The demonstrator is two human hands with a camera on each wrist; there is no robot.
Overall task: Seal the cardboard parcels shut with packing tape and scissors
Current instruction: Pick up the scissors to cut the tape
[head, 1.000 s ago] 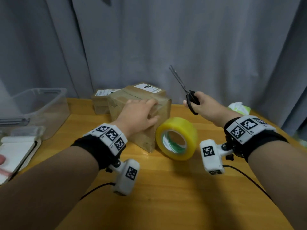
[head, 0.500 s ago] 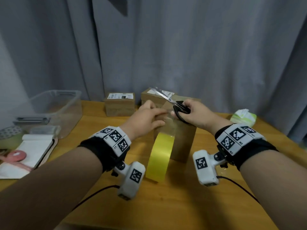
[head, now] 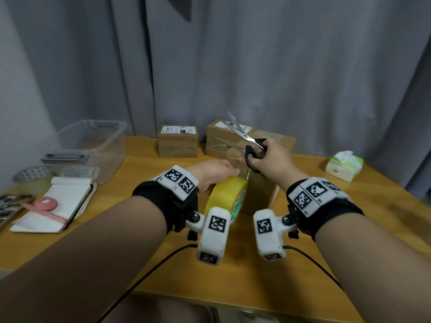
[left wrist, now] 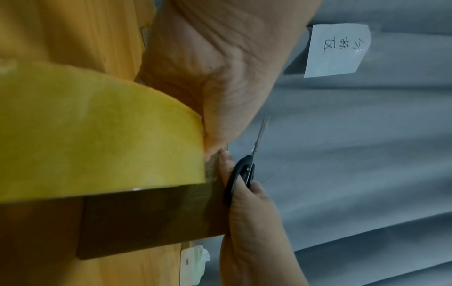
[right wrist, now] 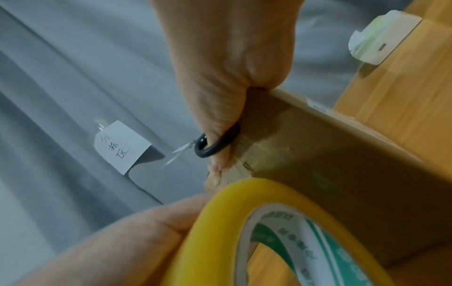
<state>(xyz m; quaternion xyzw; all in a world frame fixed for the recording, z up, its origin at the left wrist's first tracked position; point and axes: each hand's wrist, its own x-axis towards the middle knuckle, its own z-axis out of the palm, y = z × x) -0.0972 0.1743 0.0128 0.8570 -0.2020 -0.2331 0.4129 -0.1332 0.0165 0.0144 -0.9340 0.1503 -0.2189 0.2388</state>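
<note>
In the head view my left hand (head: 217,171) grips the top of the yellow packing tape roll (head: 224,197), which stands on edge against the near cardboard parcel (head: 261,194). Just above it my right hand (head: 272,159) holds the black-handled scissors (head: 242,136), blades parted and pointing up-left over the parcel. The left wrist view shows the tape roll (left wrist: 97,125), the parcel (left wrist: 146,216) and the scissors (left wrist: 244,174) in my right hand (left wrist: 249,222). In the right wrist view the scissors (right wrist: 215,147) sit beside the parcel's corner (right wrist: 330,154), above the roll (right wrist: 220,212).
Two more labelled parcels (head: 178,141) (head: 221,138) stand at the back by the grey curtain. A clear plastic bin (head: 93,141) and a notebook (head: 58,201) with a pink object lie at the left. A tissue pack (head: 345,165) sits at the right.
My left hand dropped from the pulled tape end onto the roll, which tilted against the parcel. The scissors lifted off the tape and their blades came apart, pointing upward.
</note>
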